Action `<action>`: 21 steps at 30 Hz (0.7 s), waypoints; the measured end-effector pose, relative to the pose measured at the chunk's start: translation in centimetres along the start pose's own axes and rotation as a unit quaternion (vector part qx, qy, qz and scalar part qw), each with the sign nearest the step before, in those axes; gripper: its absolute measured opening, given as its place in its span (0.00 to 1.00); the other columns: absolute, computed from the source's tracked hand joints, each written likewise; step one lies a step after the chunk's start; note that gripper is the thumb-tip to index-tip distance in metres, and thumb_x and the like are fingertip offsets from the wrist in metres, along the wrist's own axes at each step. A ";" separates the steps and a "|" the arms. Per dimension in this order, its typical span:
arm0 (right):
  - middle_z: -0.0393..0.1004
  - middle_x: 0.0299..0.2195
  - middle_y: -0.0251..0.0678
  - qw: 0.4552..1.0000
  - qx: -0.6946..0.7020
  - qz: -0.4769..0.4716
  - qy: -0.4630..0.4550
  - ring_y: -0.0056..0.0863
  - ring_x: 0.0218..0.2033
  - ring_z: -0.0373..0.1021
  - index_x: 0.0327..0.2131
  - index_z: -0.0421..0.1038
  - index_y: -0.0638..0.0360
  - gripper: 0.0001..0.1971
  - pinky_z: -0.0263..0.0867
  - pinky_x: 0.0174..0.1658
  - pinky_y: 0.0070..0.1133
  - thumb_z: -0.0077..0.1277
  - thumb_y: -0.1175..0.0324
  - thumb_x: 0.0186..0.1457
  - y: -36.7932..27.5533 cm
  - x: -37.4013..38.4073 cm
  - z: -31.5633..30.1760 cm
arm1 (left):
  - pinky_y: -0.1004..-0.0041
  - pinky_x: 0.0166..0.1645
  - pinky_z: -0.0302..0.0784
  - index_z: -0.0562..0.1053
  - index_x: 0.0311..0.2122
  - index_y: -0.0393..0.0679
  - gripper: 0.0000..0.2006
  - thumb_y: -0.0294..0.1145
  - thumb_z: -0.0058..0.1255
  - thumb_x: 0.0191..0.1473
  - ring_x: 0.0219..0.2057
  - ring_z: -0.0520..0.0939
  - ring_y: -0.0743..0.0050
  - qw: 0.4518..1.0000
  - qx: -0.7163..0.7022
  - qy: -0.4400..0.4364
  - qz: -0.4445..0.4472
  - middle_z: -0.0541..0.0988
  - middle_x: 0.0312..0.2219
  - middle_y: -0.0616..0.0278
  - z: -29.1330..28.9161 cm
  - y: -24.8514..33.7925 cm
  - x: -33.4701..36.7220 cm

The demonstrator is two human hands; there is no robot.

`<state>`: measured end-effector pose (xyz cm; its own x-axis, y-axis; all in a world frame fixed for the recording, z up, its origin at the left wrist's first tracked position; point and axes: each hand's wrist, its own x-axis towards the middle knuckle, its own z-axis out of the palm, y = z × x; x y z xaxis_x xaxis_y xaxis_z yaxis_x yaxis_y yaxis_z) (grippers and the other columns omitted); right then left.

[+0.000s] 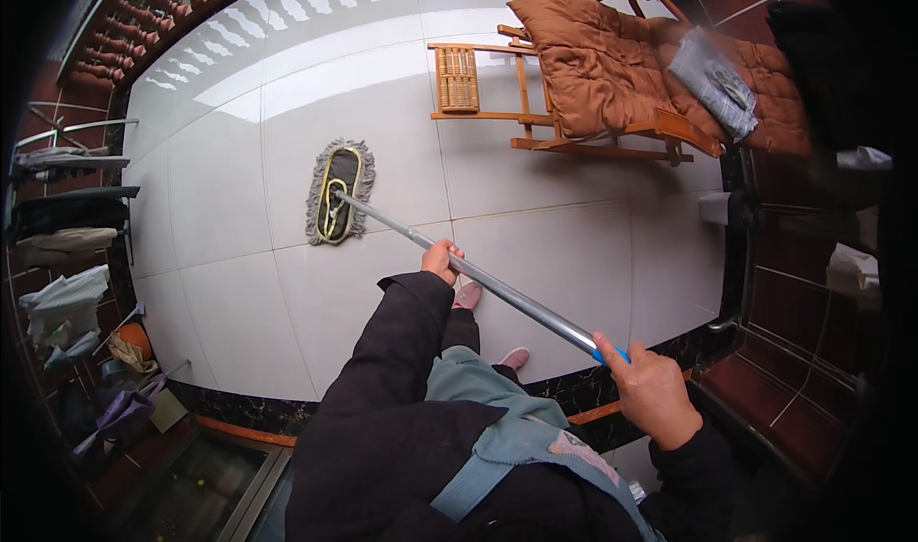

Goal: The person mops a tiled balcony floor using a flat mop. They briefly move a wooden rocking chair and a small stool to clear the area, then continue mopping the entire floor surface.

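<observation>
A flat dust mop (338, 194) with a grey fringe and yellow edging lies on the tiled floor, ahead and to the left. Its metal pole (516, 298) slants back toward me and ends in a blue grip. My left hand (442, 261) is closed around the pole partway along. Higher up, my right hand (650, 385) wraps the blue end, with the thumb laid along it. The mop head rests flat, and its fringe spreads out all round.
A wooden reclining chair with a brown cushion (598, 69) stands far right, a plastic-wrapped packet (717, 81) on it. Clothes and cloths hang along the left wall (67, 298). A red balustrade (143, 16) runs at the far left. Glossy pale tiles (220, 217) cover the floor.
</observation>
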<state>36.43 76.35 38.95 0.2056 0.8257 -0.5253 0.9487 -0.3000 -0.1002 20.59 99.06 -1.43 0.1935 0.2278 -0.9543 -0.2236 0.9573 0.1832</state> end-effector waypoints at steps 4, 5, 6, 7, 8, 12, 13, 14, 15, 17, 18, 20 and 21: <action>0.67 0.26 0.42 0.995 0.072 0.049 -0.044 0.37 0.22 0.69 0.62 0.60 0.51 0.33 0.65 0.25 0.31 0.55 0.74 0.50 1.1 -3.8 2.8 | 0.67 0.28 0.75 0.64 0.28 0.41 0.04 0.25 0.42 0.55 0.21 0.74 0.68 0.991 0.131 0.000 -0.012 0.68 0.19 0.63 3.1 -2.7 -1.1; 0.67 0.26 0.42 0.993 0.088 0.060 -0.051 0.37 0.22 0.69 0.62 0.60 0.51 0.33 0.65 0.25 0.31 0.56 0.74 0.50 1.4 -4.8 3.1 | 0.65 0.28 0.76 0.66 0.29 0.40 0.04 0.26 0.43 0.55 0.21 0.76 0.66 0.988 0.154 -0.011 -0.001 0.70 0.19 0.62 3.6 -3.6 -1.5; 0.67 0.26 0.42 0.990 0.104 0.072 -0.056 0.37 0.22 0.69 0.61 0.61 0.51 0.33 0.66 0.25 0.31 0.56 0.74 0.50 1.7 -5.7 3.4 | 0.64 0.29 0.76 0.66 0.29 0.39 0.04 0.26 0.44 0.55 0.21 0.76 0.66 0.984 0.178 -0.005 0.005 0.70 0.19 0.62 4.1 -4.8 -2.0; 0.68 0.27 0.43 0.985 0.121 0.089 -0.080 0.39 0.23 0.70 0.61 0.60 0.52 0.33 0.66 0.26 0.31 0.56 0.73 0.50 2.0 -6.8 3.5 | 0.64 0.29 0.76 0.66 0.30 0.38 0.04 0.26 0.44 0.54 0.21 0.76 0.66 0.979 0.203 0.002 0.011 0.71 0.20 0.61 4.6 -6.3 -2.7; 0.68 0.27 0.43 0.982 0.131 0.105 -0.083 0.40 0.24 0.70 0.61 0.60 0.52 0.33 0.66 0.27 0.32 0.56 0.73 0.50 2.2 -8.2 3.9 | 0.63 0.29 0.76 0.67 0.30 0.37 0.04 0.26 0.44 0.54 0.21 0.76 0.65 0.973 0.230 0.006 0.018 0.71 0.20 0.61 5.2 -7.8 -3.4; 0.70 0.29 0.44 0.970 0.154 0.165 -0.093 0.44 0.28 0.71 0.62 0.60 0.52 0.34 0.67 0.32 0.36 0.56 0.73 0.50 4.4 -14.4 5.8 | 0.63 0.26 0.77 0.67 0.31 0.35 0.06 0.27 0.45 0.54 0.19 0.76 0.64 0.964 0.267 -0.010 0.006 0.72 0.20 0.60 6.8 -15.4 -4.9; 0.70 0.29 0.44 0.967 0.156 0.179 -0.089 0.44 0.28 0.72 0.62 0.60 0.51 0.34 0.67 0.32 0.36 0.56 0.73 0.50 5.0 -16.2 6.2 | 0.64 0.26 0.76 0.67 0.30 0.36 0.06 0.27 0.46 0.53 0.18 0.76 0.65 0.962 0.274 -0.012 -0.002 0.72 0.20 0.60 7.2 -17.5 -5.5; 0.70 0.29 0.44 0.964 0.158 0.195 -0.085 0.44 0.28 0.72 0.62 0.60 0.51 0.34 0.67 0.32 0.36 0.56 0.73 0.50 5.4 -18.0 6.6 | 0.64 0.25 0.76 0.67 0.30 0.36 0.06 0.28 0.46 0.53 0.18 0.76 0.66 0.959 0.282 -0.014 -0.009 0.72 0.20 0.60 7.8 -19.7 -6.3; 0.71 0.30 0.45 0.955 0.170 0.221 -0.101 0.45 0.29 0.72 0.62 0.60 0.49 0.35 0.68 0.33 0.36 0.57 0.74 0.49 5.8 -19.7 6.8 | 0.64 0.24 0.76 0.67 0.29 0.36 0.06 0.28 0.46 0.53 0.18 0.75 0.67 0.957 0.289 -0.014 -0.016 0.72 0.20 0.61 8.0 -21.9 -6.9; 0.71 0.31 0.45 0.943 0.183 0.253 -0.118 0.46 0.30 0.72 0.61 0.60 0.47 0.35 0.68 0.34 0.36 0.57 0.74 0.48 6.5 -23.1 6.9 | 0.65 0.23 0.75 0.68 0.29 0.37 0.06 0.29 0.47 0.52 0.17 0.74 0.69 0.945 0.326 -0.028 -0.023 0.73 0.19 0.62 8.2 -26.4 -7.7; 0.71 0.31 0.46 0.939 0.186 0.264 -0.119 0.47 0.30 0.72 0.61 0.60 0.47 0.35 0.68 0.35 0.36 0.57 0.74 0.47 6.9 -25.0 7.1 | 0.65 0.23 0.75 0.68 0.29 0.38 0.06 0.29 0.48 0.52 0.17 0.74 0.70 0.937 0.346 -0.035 -0.027 0.73 0.19 0.62 8.3 -28.5 -8.2; 0.72 0.29 0.46 0.925 0.196 0.306 -0.111 0.47 0.30 0.72 0.59 0.63 0.49 0.34 0.68 0.36 0.35 0.58 0.75 0.46 7.3 -28.6 7.6 | 0.66 0.22 0.73 0.69 0.29 0.39 0.06 0.30 0.48 0.52 0.17 0.73 0.71 0.924 0.375 -0.071 -0.041 0.73 0.20 0.62 8.4 -32.8 -9.8; 0.72 0.28 0.46 0.926 0.197 0.303 -0.106 0.46 0.29 0.72 0.59 0.64 0.51 0.33 0.68 0.34 0.35 0.58 0.74 0.47 7.7 -30.4 7.9 | 0.67 0.21 0.73 0.69 0.28 0.39 0.06 0.30 0.49 0.52 0.17 0.73 0.72 0.916 0.388 -0.089 -0.048 0.73 0.20 0.62 8.5 -34.8 -10.5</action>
<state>35.58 45.20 47.42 0.5811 0.3484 -0.7355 0.5039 -0.8637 -0.0110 34.45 64.84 4.25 0.3443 0.0964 -0.9339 0.5355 0.7969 0.2796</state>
